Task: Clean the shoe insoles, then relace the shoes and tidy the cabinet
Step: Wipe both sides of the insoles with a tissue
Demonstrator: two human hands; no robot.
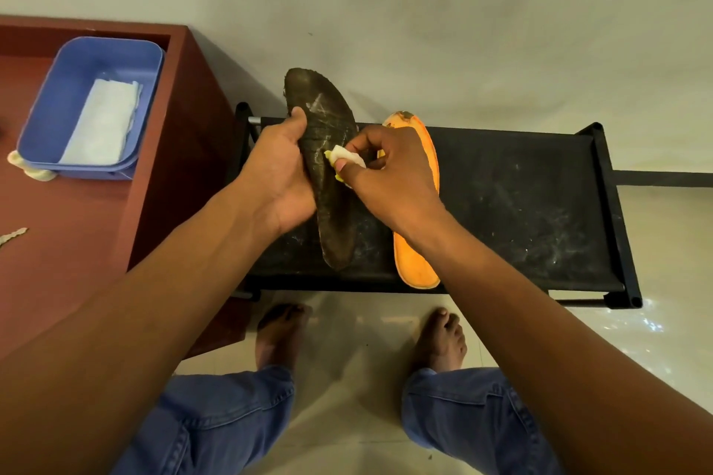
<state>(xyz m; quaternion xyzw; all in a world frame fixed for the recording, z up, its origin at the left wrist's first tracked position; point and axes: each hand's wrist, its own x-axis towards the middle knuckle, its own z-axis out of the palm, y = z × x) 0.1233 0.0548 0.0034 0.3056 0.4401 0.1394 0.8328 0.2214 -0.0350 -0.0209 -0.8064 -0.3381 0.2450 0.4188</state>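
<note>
The left hand [283, 181] grips a dark insole [328, 181] over a black rack [521, 204]. The right hand [389, 173] pinches a white wad [349, 157] against it. An orange insole [414, 258] lies beside, on the rack. A blue tub [61, 96] sits on a red cabinet [77, 235].

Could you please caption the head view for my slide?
Left hand grips dark brown insole; right hand rubs it with small white pad.

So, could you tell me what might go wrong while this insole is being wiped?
1. The left hand holds the dark brown insole by one edge only, so pressure from the small white and yellow wipe pinched in the right hand might twist it loose.
2. The orange foam insole overhangs the black fabric rack; the right forearm could knock it off.
</note>
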